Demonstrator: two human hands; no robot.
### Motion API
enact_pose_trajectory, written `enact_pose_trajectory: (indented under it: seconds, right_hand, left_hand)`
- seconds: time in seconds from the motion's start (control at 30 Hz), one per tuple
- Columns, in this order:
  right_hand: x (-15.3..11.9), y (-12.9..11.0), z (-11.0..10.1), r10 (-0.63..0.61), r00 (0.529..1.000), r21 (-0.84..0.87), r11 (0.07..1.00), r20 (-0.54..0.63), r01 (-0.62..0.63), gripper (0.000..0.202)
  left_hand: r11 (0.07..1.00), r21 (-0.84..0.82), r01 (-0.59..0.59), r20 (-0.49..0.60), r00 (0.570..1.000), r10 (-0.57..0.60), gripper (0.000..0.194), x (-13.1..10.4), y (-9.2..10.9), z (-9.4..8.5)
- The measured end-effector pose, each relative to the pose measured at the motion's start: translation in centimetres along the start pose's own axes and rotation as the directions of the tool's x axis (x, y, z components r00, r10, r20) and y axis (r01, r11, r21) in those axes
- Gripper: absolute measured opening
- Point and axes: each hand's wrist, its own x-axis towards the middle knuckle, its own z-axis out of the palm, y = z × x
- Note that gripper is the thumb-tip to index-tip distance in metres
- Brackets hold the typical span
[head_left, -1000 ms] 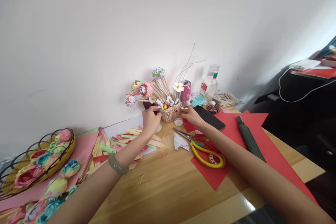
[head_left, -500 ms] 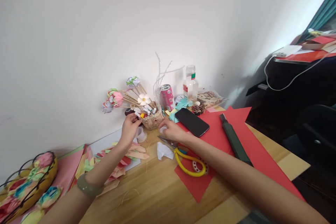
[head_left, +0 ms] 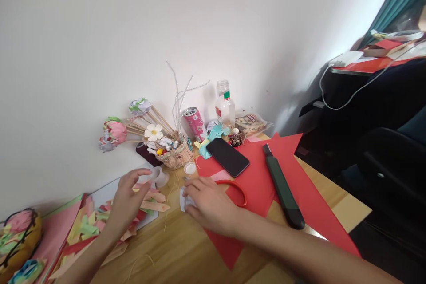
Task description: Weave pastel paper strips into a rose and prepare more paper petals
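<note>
My left hand (head_left: 129, 193) is over the paper strips (head_left: 89, 226), thumb and forefinger apart beside a translucent tape roll (head_left: 162, 178). A pale, see-through patch shows between those fingertips, too faint to make out. My right hand (head_left: 208, 202) is palm down on the wooden table, its fingers curled over a crumpled white paper piece (head_left: 183, 199). Behind that hand a red loop handle (head_left: 244, 193) sticks out; the rest of it is hidden. A small round white lid (head_left: 190, 168) lies beyond the fingers, in front of the decorated basket (head_left: 178, 157) of sticks and paper flowers.
Along the wall stand a pink can (head_left: 196, 125) and a glass bottle (head_left: 226, 108). A black phone (head_left: 228, 156) and a dark green tool (head_left: 282, 186) lie on red paper (head_left: 256, 177). At the far left is a yellow basket (head_left: 31, 230) of paper flowers.
My right hand has left the round white lid and come nearer, onto the white paper. My left hand has drawn back from the basket. The yellow scissor handles no longer show. The view has shifted right.
</note>
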Motion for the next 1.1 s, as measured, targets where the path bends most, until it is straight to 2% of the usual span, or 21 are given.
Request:
enact_pose_trajectory:
  seconds: [0.1, 0.17, 0.37, 0.57, 0.67, 0.77, 0.83, 0.93, 1.1]
  right_hand:
    - [-0.5, 0.5, 0.9, -0.128, 0.990, -0.121, 0.983, 0.067, 0.135, 0.048]
    - [-0.7, 0.9, 1.5, -0.173, 0.978, -0.198, 0.961, 0.113, 0.193, 0.058]
    - [-0.5, 1.1, 1.9, -0.206, 0.966, -0.249, 0.938, 0.156, 0.240, 0.029]
    - [0.4, 1.8, 0.3, -0.228, 0.939, -0.236, 0.928, 0.256, 0.289, 0.034]
    - [1.0, 1.5, -0.5, -0.208, 0.944, -0.253, 0.928, 0.256, 0.273, 0.034]
    - [2.1, 0.2, -0.7, -0.197, 0.954, -0.289, 0.922, 0.224, 0.258, 0.030]
    - [3.2, -1.0, -0.1, -0.143, 0.968, -0.329, 0.921, 0.209, 0.207, 0.027]
    - [5.2, -2.8, 2.2, -0.038, 0.979, -0.397, 0.910, 0.198, 0.116, 0.026]
    - [8.0, -4.7, 6.1, 0.045, 0.981, -0.479, 0.876, 0.189, 0.052, 0.021]
  left_hand:
    - [0.992, 0.055, -0.113, 0.095, 0.990, 0.107, 0.021, -2.3, 0.0, -0.5]
    - [0.982, 0.063, -0.176, 0.106, 0.980, 0.169, 0.018, -3.8, 0.1, -0.8]
    - [0.935, 0.155, -0.319, 0.199, 0.937, 0.286, 0.018, -7.2, -1.0, -1.7]
    - [0.849, 0.370, -0.377, 0.304, 0.913, 0.273, 0.027, -9.1, -3.0, -3.2]
    - [0.813, 0.438, -0.384, 0.370, 0.901, 0.227, 0.031, -10.1, -3.8, -4.3]
    - [0.796, 0.431, -0.424, 0.457, 0.864, 0.213, 0.033, -11.1, -4.4, -5.3]
    - [0.795, 0.394, -0.461, 0.497, 0.835, 0.238, 0.034, -11.6, -4.7, -5.8]
    - [0.790, 0.342, -0.509, 0.528, 0.800, 0.286, 0.037, -12.3, -5.2, -6.9]
    - [0.788, 0.314, -0.529, 0.529, 0.787, 0.318, 0.033, -13.0, -6.7, -9.7]
